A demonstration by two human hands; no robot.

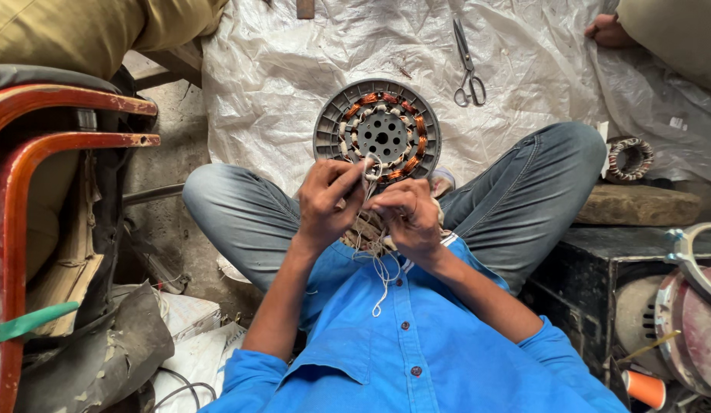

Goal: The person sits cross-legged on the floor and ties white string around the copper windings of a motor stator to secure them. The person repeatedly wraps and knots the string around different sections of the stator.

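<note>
A round grey motor stator (377, 131) with copper windings and white binding thread rests against my crossed legs on a white plastic sheet (294, 69). My left hand (326, 200) pinches white thread (373, 170) at the stator's near edge. My right hand (410, 216) sits beside it, fingers closed on the same thread, loose strands of which hang down over my blue shirt (380, 283).
Scissors (468, 67) lie on the sheet beyond the stator. Another person's hand (606, 32) rests at the top right. A second wound coil (629, 157) sits on the right, near a dark box (592, 268) and a motor housing (688, 321). A red chair frame (34, 153) stands left.
</note>
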